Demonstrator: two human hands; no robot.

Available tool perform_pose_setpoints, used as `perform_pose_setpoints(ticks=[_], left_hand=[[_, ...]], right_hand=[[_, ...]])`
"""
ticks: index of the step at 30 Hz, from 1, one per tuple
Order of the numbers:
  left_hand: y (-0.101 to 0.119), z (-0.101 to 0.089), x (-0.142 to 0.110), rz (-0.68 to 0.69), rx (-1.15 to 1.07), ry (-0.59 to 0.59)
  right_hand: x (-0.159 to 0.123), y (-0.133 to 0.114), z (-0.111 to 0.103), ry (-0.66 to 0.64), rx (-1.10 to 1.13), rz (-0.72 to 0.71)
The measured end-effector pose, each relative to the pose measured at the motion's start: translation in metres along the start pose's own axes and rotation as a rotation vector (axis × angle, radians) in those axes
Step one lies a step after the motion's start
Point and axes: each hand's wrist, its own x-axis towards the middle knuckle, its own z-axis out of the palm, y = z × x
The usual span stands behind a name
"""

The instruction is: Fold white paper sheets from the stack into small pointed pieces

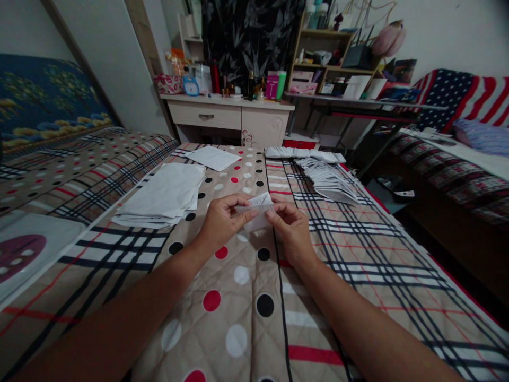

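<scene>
Between my two hands is a small folded piece of white paper (259, 216), raised a little over the bedspread. My left hand (226, 217) pinches its left side between thumb and fingers. On the other side my right hand (290, 222) grips the paper's right edge in the same way. Folds and a pointed flap show at the paper's top. To the left lies a stack of white paper sheets (163, 193). A fanned row of folded white papers (331, 180) rests to the right, beyond my right hand.
A single white sheet (213, 157) lies behind the stack, and a long white roll or wrapped bundle (304, 154) is at the bed's far edge. The patterned bedspread (222, 329) spreads beneath everything. Beyond stand a white dresser (222, 116) and a cluttered shelf (326, 66).
</scene>
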Motion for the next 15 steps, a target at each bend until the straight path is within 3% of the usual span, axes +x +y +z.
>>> perform_pose_setpoints(ticks=[15], left_hand=[[0.0023,0.0065,-0.0058,-0.090,0.046,0.017]], right_hand=[[-0.0046,-0.0026,0.0051,0.100,0.010,-0.052]])
